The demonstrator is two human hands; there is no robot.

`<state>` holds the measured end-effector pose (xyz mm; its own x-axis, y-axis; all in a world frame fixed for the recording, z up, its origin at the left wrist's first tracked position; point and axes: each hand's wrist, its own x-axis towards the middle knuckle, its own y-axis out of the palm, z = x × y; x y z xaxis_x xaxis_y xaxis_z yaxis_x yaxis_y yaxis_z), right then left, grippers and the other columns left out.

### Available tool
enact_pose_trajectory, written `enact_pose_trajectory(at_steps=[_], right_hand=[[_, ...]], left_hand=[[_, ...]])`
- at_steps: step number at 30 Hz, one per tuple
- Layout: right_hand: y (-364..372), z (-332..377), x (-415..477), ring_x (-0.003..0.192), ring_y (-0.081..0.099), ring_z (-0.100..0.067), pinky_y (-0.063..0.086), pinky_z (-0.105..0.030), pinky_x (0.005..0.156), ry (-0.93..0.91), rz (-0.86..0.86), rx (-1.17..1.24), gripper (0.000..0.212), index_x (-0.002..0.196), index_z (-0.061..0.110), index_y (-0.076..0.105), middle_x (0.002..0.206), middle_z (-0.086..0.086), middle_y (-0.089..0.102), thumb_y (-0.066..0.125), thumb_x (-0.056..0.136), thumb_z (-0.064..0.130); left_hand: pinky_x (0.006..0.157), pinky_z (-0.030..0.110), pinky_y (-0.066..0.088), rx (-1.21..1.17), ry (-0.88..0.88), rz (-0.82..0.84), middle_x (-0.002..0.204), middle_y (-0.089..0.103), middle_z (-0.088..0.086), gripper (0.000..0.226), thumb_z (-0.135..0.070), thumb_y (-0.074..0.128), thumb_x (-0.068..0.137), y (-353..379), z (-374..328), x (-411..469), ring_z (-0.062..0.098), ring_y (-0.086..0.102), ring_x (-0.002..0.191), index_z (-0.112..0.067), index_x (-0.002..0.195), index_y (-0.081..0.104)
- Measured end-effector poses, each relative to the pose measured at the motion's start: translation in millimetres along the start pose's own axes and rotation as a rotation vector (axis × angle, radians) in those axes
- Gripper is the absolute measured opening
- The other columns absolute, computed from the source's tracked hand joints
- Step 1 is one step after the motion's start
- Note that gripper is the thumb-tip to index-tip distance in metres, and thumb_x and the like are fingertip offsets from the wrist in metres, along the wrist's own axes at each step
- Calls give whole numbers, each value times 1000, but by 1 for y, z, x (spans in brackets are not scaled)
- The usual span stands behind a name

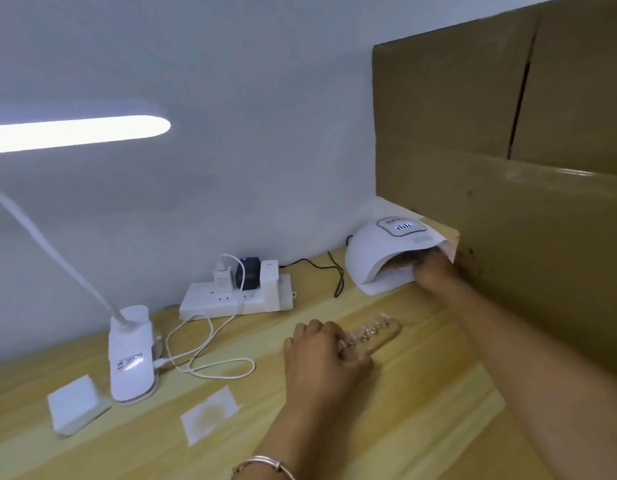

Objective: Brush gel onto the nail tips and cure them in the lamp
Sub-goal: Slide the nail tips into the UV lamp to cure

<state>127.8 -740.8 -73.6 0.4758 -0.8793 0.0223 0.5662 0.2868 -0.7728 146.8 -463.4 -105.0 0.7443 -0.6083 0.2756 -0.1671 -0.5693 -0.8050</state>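
Observation:
A white dome-shaped curing lamp [383, 252] stands at the back right of the wooden desk, its display lit. My right hand [433, 271] reaches into the lamp's mouth; its fingertips are hidden inside, so what it holds does not show. Nearer to me, a clear strip of nail tips [373, 332] lies on the desk. My left hand [326, 355] rests on the strip's near end with fingers curled over it. A bracelet sits on my left wrist.
A tall cardboard panel [528, 168] walls off the right side behind the lamp. A white power strip [236, 299] with plugs and cables sits at the back. A clip desk lamp [130, 355], a white box [75, 405] and a small clear packet [210, 415] lie left.

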Motion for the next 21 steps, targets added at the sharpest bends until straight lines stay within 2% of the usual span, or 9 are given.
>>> enact_pose_trajectory(at_steps=[5,8,13,16,19,21], right_hand=[[6,4,11,140,38,-35,34,-44,115,1,74,-196,50,153,5,31,156,-19,35,37,105,18],[10,0,7,136,41,-39,37,-46,109,-16,-73,-97,50,148,2,39,152,-23,36,48,101,18],[8,-6,-8,118,56,-37,44,-37,96,10,-136,-79,40,124,1,56,134,-25,51,64,94,26],[-1,-13,-21,107,59,-33,45,-35,84,-4,-130,-112,40,106,8,59,115,-18,59,70,87,41],[-7,-23,-37,88,61,-28,44,-32,73,-55,-71,-153,46,79,14,56,99,-9,57,73,78,56],[-7,-26,-45,90,63,-27,43,-32,71,-64,-37,-185,41,82,15,54,102,-8,58,73,79,52]], left_hand=[[87,27,32,-31,20,8,91,49,-15,40,-58,54,65,-1,3,-1,14,44,99,-33,95,60],[86,27,32,-22,20,18,92,48,-15,39,-58,57,68,-1,1,-2,13,43,100,-33,98,60],[84,25,32,-59,8,9,92,51,-15,29,-51,62,71,-3,0,-2,13,46,99,-34,94,60],[83,26,31,-71,5,7,93,51,-15,28,-50,63,71,-3,1,-1,14,46,100,-34,94,60],[82,26,29,-62,4,15,94,51,-16,30,-51,62,71,-1,1,0,13,45,101,-34,95,60],[82,25,28,-59,-2,19,94,51,-16,31,-53,61,70,0,2,0,13,45,101,-35,95,60]])
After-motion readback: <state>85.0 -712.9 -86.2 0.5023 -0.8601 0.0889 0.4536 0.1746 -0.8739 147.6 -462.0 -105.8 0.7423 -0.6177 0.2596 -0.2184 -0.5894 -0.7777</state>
